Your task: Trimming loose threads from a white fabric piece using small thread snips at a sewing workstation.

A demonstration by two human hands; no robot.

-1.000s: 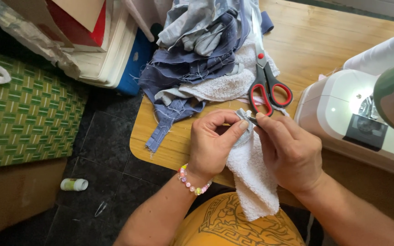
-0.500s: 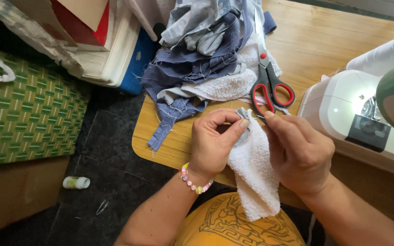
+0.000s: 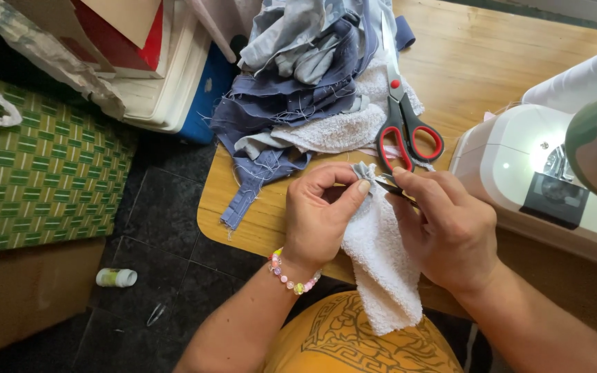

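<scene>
My left hand (image 3: 323, 217), with a beaded bracelet at the wrist, pinches the top corner of a white terry cloth piece (image 3: 385, 269) that hangs down over the table edge. A small grey fabric scrap sits at that pinched corner. My right hand (image 3: 443, 228) grips a small dark metal tool (image 3: 392, 185) whose tip touches the same corner. What kind of tool it is stays unclear. Red-handled scissors (image 3: 402, 124) lie on the table just beyond both hands.
A heap of blue denim and white cloth scraps (image 3: 312, 76) fills the wooden table (image 3: 506, 62) at the far left. A white sewing machine (image 3: 554, 173) stands at right. On the dark floor: a green woven mat (image 3: 43, 179), a small bottle (image 3: 115, 278), stacked boxes (image 3: 153, 76).
Both hands have stayed at the cloth's corner with only slight finger shifts. The view has drifted a little.
</scene>
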